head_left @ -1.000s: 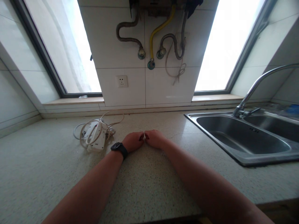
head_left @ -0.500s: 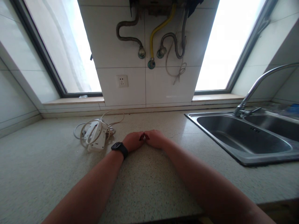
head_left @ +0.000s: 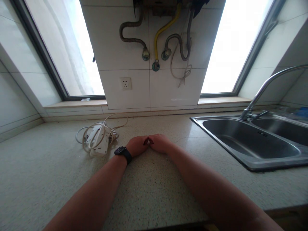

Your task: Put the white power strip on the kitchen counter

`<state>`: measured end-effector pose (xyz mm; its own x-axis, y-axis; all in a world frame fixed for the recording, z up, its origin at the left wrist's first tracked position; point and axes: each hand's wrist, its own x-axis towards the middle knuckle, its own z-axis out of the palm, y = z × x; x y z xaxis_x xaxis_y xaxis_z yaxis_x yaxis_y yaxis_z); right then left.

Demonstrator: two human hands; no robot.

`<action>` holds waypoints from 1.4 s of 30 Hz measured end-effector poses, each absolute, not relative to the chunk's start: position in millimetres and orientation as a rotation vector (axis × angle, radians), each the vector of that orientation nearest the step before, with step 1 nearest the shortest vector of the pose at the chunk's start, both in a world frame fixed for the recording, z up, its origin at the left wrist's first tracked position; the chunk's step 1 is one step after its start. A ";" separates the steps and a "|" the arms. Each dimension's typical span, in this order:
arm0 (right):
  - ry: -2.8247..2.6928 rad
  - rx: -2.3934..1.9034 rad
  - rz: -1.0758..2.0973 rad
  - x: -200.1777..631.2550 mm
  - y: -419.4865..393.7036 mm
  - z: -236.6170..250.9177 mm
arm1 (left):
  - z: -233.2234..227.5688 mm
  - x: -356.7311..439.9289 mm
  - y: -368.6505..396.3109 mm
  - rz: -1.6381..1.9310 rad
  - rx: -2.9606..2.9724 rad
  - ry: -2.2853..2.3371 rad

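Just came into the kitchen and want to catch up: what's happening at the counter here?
A person rests both forearms on the speckled countertop. The left hand, with a black watch at the wrist, and the right hand lie curled into loose fists, knuckles meeting, and hold nothing that shows. A white power strip with its coiled cord lies just left of the left hand, untouched. The steel sink and its faucet sit off to the right.

No readable text, label, brand or number anywhere: none on the power strip (head_left: 98, 143), the wall socket (head_left: 125, 83) or the wristwatch (head_left: 123, 154)
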<state>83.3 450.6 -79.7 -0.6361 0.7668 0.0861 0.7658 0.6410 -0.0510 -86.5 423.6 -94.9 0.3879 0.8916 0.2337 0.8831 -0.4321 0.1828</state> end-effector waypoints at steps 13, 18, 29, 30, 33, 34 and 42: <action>-2.742 -1.282 0.003 83.9 450.9 -81.4 | -93.1 -84.7 421.4 0.423 2.592 1.717; -2.747 -1.310 0.013 83.1 450.3 -80.2 | -92.6 -84.8 421.4 0.420 2.589 1.713; -2.742 -1.300 0.006 83.0 451.6 -81.4 | -92.9 -84.7 421.7 0.413 2.582 1.726; -2.740 -1.301 0.002 83.0 452.1 -82.0 | -93.0 -84.8 421.9 0.414 2.584 1.725; -2.744 -1.307 -0.001 83.0 453.3 -83.3 | -93.9 -85.2 422.5 0.432 2.595 1.707; -2.748 -1.307 0.001 83.0 453.4 -83.5 | -94.1 -85.2 422.7 0.435 2.594 1.702; -2.755 -1.306 0.001 83.5 450.7 -80.6 | -92.1 -84.2 421.1 0.416 2.556 1.711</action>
<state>83.5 450.7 -80.6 -0.6293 0.7727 0.0834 0.7726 0.6336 -0.0406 -84.2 421.1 -92.1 0.3565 0.9127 0.1996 0.9026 -0.3916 0.1789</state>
